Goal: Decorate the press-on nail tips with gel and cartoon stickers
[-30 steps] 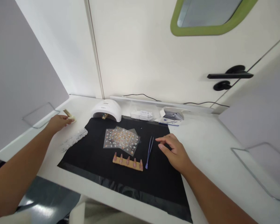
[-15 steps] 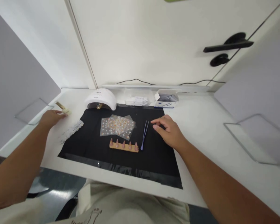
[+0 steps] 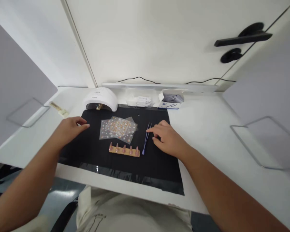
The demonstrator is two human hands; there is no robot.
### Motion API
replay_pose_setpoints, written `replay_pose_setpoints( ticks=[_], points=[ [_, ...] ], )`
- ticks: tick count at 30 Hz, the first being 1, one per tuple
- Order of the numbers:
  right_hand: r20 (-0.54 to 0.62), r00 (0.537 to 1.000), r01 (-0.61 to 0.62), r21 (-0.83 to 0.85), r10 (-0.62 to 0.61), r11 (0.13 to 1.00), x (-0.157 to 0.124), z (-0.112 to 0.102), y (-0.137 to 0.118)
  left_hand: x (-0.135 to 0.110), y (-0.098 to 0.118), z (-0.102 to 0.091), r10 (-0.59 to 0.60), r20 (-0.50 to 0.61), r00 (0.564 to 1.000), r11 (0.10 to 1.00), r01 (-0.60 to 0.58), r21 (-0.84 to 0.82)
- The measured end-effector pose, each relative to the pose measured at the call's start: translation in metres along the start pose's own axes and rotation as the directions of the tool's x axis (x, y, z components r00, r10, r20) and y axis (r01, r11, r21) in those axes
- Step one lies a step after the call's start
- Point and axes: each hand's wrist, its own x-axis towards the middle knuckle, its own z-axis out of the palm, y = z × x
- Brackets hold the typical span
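Observation:
My left hand (image 3: pixel 69 130) hovers over the left edge of the black mat, thumb and fingers slightly apart with nothing between them. A cream bottle with a gold cap (image 3: pixel 60 110) lies behind it. My right hand (image 3: pixel 165 137) is open, its index fingertip at the purple tweezers (image 3: pixel 146 140); whether it presses on them I cannot tell. Left of the tweezers, a tan strip (image 3: pixel 124 152) carries several pinkish nail tips (image 3: pixel 124 148) standing upright. Overlapping clear sticker sheets (image 3: pixel 118 129) with white and orange motifs lie behind the strip.
A white nail lamp (image 3: pixel 101 96) stands at the mat's back left corner. Behind the black mat (image 3: pixel 164 175) are a clear tray (image 3: pixel 129 96) with white packets and an open box of alcohol pads (image 3: pixel 170 105). Metal loop frames (image 3: pixel 36 120) stand at both sides.
My left hand has left the bottle and moved right to the mat's edge, now covering the white patterned piece there. The right hand has shifted left to the tweezers.

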Motion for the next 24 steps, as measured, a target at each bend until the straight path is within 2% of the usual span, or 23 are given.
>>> replay_pose_setpoints(
  ticks=[5,9,12,18,24],
  points=[
    [0.042,0.995,0.089,-0.066,-0.086,0.994,-0.004,-0.003,-0.001,0.027,0.017,0.030,0.042,0.061,0.997,0.999,-0.040,-0.029],
    [0.031,0.986,0.165,-0.194,-0.162,0.967,-0.005,-0.004,-0.002,0.045,0.027,0.040,-0.011,0.056,0.998,1.000,0.013,-0.027],
    [0.022,0.982,0.189,-0.210,-0.189,0.959,-0.005,-0.004,-0.005,0.061,0.033,0.046,-0.078,0.031,0.997,0.996,0.079,-0.030],
    [0.022,0.990,0.139,-0.107,-0.137,0.985,-0.005,-0.008,-0.008,0.088,0.039,0.053,-0.131,0.023,0.991,0.990,0.132,-0.040],
    [-0.017,0.999,0.048,-0.082,-0.049,0.995,-0.007,-0.006,-0.006,0.096,0.043,0.050,-0.157,0.011,0.988,0.987,0.157,-0.016]
  ],
)
